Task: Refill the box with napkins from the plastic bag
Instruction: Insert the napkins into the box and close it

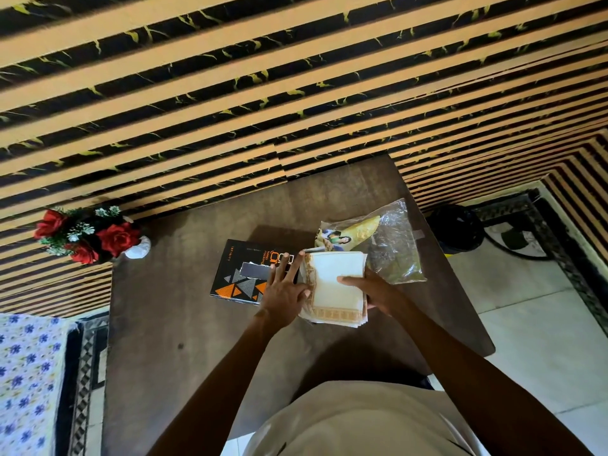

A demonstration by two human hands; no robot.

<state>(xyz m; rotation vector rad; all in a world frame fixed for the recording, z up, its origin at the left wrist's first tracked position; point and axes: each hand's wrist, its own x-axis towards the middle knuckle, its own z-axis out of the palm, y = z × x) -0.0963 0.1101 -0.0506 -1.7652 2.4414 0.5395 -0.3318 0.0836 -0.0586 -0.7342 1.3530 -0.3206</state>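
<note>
Napkins (335, 284), a white stack with gold patterned borders, sit in the grip of the right hand (373, 289): the thumb lies across the top sheet and the fingers curl beneath, so the stack is clasped along its right edge. The left hand (284, 291) is spread flat, fingers extended, pressing against the stack's left side while partly covering the black box (241, 274), which has orange and grey triangles printed on it; this hand grasps nothing. The stack hangs between the box on its left and the clear plastic bag (393, 245) on its right. The bag lies crumpled on the dark brown table (184, 324), with a yellow printed insert inside.

The wall behind the table is striped in tan and black. Red artificial roses (88, 236) in a white vase stand at the table's far left corner. A floral bedsheet (29, 373) shows at lower left, pale floor tiles at right.
</note>
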